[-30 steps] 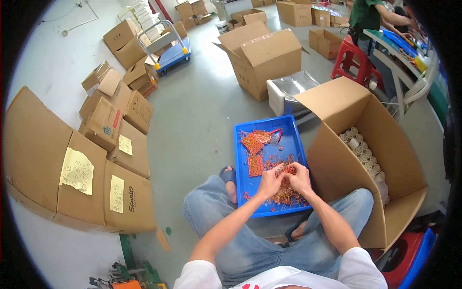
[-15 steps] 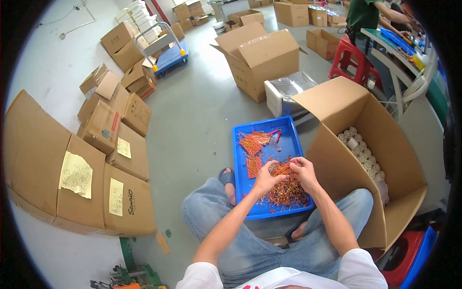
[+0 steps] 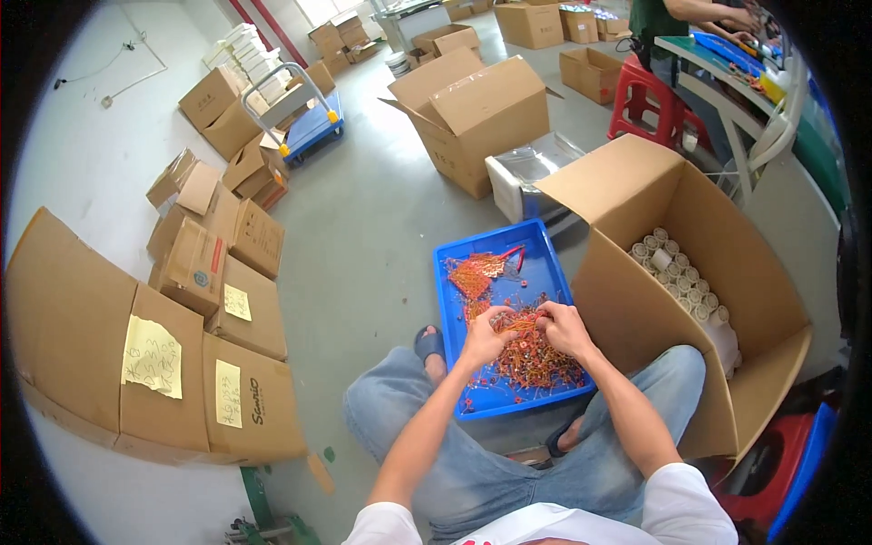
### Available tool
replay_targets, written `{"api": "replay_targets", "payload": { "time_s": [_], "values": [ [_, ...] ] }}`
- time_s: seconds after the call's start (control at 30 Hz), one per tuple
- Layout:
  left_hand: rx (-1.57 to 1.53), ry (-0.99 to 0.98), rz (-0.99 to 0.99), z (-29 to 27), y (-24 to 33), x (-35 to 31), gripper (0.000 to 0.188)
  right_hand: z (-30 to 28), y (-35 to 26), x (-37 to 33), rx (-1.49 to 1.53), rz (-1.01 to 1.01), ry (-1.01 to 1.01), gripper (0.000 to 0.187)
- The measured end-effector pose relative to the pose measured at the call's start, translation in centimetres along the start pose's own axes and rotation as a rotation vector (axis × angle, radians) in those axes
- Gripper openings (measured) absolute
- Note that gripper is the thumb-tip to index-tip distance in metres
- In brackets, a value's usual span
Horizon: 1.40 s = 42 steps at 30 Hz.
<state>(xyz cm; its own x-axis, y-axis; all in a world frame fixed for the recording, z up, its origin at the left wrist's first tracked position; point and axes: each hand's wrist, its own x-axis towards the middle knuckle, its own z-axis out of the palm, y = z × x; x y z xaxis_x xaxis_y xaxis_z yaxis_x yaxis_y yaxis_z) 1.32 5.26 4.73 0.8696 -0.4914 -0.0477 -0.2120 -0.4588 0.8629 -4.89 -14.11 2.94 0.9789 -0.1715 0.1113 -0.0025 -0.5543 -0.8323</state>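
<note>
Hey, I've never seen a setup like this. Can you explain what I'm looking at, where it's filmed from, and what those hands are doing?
There's no robot here, just a person's bare hands. Every picture comes from one wide fisheye camera worn on the head, looking down, so straight edges bend near the rim. The left hand and right hand are over a blue tray, at a loose pile of small red and gold parts. Whether the fingers pinch any is too small to tell. Flatter red-orange clusters lie farther up the tray. To the right, an open cardboard box holds white round pieces.
</note>
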Motion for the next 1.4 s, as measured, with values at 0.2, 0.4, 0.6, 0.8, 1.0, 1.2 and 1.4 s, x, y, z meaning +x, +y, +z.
{"api": "replay_targets", "payload": {
  "time_s": [0.2,0.4,0.6,0.8,1.0,1.2,1.4],
  "values": [
    [0.022,0.042,0.026,1.0,0.2,-0.5,0.041,0.7,-0.5,0.0,-0.070,0.095,0.078,0.021],
    [0.090,0.170,0.020,0.9,-0.7,-0.2,0.039,1.3,-0.4,0.1,0.050,0.118,0.045,0.029],
    [0.211,0.214,0.051,1.1,-0.7,-0.1,0.045,2.3,1.5,0.3,-0.269,-0.406,0.362,0.036],
    [-0.012,0.091,0.140,0.6,-0.9,-0.2,0.044,0.1,-1.5,0.0,0.139,0.080,-0.181,0.028],
    [0.000,0.096,0.129,0.6,-0.8,-0.2,0.043,1.4,0.0,0.2,0.131,-0.025,-0.093,0.021],
    [0.041,0.130,0.097,1.7,0.5,-0.5,0.041,2.0,-0.7,-0.4,-0.115,-0.077,0.124,0.018],
    [0.164,0.249,0.190,2.0,-0.9,0.2,0.044,2.9,-0.3,-0.4,-0.133,-0.257,0.254,0.040]
  ]
}}
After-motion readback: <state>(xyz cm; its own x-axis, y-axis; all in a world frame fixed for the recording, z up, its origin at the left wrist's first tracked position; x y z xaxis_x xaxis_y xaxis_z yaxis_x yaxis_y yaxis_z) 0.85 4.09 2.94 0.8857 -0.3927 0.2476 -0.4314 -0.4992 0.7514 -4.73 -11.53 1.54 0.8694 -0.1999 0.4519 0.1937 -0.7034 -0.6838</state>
